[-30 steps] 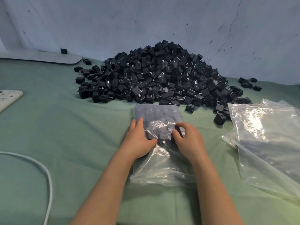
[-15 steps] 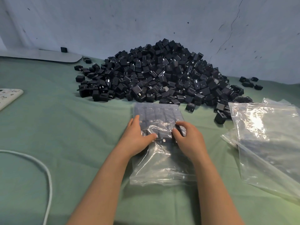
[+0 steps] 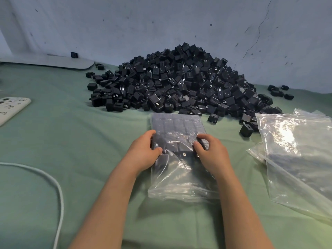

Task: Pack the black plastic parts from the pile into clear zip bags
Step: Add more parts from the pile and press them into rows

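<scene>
- Both grips were on the bag (image 3: 179,177), which lay flat in the middle of the worktop (image 3: 71,141), just near of the pile (image 3: 181,81).
- The left grip (image 3: 143,151) had its fingers curled round the bag's left edge and its thumb on top, clasping film and contents together.
- The right grip (image 3: 211,155) mirrored it on the right side, with fingers curled over the top and the thumb pressed into the film, so it too was gripping the bag.
- The parts (image 3: 177,124) inside sat in neat rows in the far half of the bag, and a few by the thumbs looked looser.
- The near half was slack, empty film, and I could not tell whether the zip was open or closed.
- My read was that this bag was near full, and the step in hand was squaring the last parts into the block.
- The next move probably called for keeping that block squeezed tight while the air was pressed out of the slack film, then running the zip shut along the near edge.
- The film looked slippery, so one grip would have to pin the rows while the other sealed.
- The pile at the far wall was huge, so plenty of packing remained.
- Spare bags (image 3: 296,150) waited at the right, and a cable (image 3: 57,191) snaked along the near left.
</scene>
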{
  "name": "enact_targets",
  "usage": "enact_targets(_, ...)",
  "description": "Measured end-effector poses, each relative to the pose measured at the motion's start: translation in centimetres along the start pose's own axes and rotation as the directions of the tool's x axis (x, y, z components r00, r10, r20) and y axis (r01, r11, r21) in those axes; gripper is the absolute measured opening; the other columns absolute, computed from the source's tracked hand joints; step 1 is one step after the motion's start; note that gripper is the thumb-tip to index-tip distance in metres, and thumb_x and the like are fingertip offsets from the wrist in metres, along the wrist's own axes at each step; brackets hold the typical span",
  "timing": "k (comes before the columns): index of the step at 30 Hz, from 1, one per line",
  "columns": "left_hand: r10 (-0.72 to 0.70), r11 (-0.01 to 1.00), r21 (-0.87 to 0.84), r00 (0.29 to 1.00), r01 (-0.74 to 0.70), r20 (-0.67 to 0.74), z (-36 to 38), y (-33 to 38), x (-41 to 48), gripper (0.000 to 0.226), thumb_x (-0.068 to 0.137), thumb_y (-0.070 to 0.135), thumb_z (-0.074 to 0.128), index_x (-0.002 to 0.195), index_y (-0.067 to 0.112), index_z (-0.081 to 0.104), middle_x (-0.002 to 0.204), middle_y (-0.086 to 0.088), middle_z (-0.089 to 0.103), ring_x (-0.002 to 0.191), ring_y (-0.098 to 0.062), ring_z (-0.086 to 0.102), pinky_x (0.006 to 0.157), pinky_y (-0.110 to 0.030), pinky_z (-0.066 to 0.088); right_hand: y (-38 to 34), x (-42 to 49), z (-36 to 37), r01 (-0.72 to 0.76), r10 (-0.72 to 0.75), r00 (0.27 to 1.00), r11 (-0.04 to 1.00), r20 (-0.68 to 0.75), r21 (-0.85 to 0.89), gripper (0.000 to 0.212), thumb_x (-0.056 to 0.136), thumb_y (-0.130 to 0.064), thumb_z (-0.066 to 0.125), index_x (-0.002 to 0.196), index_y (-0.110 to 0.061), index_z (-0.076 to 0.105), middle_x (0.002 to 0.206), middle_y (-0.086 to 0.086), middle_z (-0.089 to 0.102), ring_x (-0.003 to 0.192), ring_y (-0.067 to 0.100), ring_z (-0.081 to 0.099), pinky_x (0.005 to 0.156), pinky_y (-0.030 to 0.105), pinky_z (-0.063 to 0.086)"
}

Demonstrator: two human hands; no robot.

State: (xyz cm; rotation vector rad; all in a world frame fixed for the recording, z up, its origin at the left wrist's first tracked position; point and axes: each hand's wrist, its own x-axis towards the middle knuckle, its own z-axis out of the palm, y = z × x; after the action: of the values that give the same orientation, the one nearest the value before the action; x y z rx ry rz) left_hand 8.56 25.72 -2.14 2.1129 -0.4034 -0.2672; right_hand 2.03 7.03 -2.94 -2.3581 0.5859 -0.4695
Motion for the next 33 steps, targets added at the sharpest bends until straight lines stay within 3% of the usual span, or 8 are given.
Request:
enact_targets(9, 0.037, 0.997, 0.074, 0.999, -0.036, -0.015, -0.4, -0.1, -1.1, 0.063, 0.090, 0.024, 0.062, 0.145, 0.016, 0.032, 0.141, -0.003, 0.047, 0.127, -0.019, 0.047, 0.107, -0.034, 0.037, 0.1, 0.0, -0.1, 0.003, -0.004, 1.000, 1.000, 0.004, 0.006, 0.035, 0.094, -0.031, 0.055, 0.128, -0.022, 0.057, 0.131, -0.001, 0.056, 0.120, 0.017, 0.049, 0.086, 0.022, 0.032)
enact_targets(13, 0.038, 0.996, 0.074, 0.988, -0.049, 0.150, -0.7, 0.3, -2.2, 0.077, 0.083, 0.033, 0.069, 0.146, 0.019, 0.027, 0.146, 0.003, 0.040, 0.122, -0.013, 0.047, 0.101, -0.026, 0.037, 0.1, 0.1, -0.1, 0.007, -0.007, 1.000, 1.000, 0.003, 0.008, 0.035, 0.094, -0.030, 0.056, 0.128, -0.021, 0.057, 0.131, -0.001, 0.056, 0.121, 0.017, 0.049, 0.086, 0.022, 0.031)
enact_targets(16, 0.025, 0.988, 0.147, 0.979, -0.055, 0.200, -0.7, 0.7, -2.4, 0.089, 0.084, 0.032, 0.068, 0.151, 0.021, 0.011, 0.155, 0.003, 0.024, 0.136, -0.017, 0.035, 0.111, -0.031, 0.031, 0.1, 0.0, -0.1, 0.011, -0.011, 1.000, 1.000, 0.005, 0.006, 0.036, 0.094, -0.030, 0.056, 0.128, -0.021, 0.057, 0.132, -0.001, 0.056, 0.121, 0.017, 0.049, 0.086, 0.022, 0.031)
enact_targets(27, 0.063, 0.970, 0.220, 0.978, -0.107, 0.199, -0.4, 0.3, -2.8, 0.094, 0.084, 0.034, 0.068, 0.152, 0.018, 0.006, 0.157, 0.005, 0.014, 0.141, -0.013, 0.024, 0.115, -0.032, 0.025, 0.1, 0.0, -0.2, 0.011, -0.011, 1.000, 1.000, 0.007, 0.016, 0.036, 0.094, -0.031, 0.056, 0.129, -0.021, 0.056, 0.133, -0.002, 0.056, 0.122, 0.017, 0.048, 0.090, 0.025, 0.034)
enact_targets(33, 0.086, 0.953, 0.275, 0.983, -0.128, 0.162, -0.5, 0.5, -3.0, 0.092, 0.083, 0.037, 0.069, 0.152, 0.022, 0.009, 0.157, 0.007, 0.018, 0.139, -0.014, 0.029, 0.114, -0.032, 0.028, 0.1, 0.0, -0.2, 0.010, -0.011, 1.000, 1.000, 0.003, 0.020, 0.036, 0.094, -0.031, 0.056, 0.128, -0.021, 0.057, 0.132, -0.002, 0.056, 0.122, 0.017, 0.049, 0.090, 0.024, 0.034)
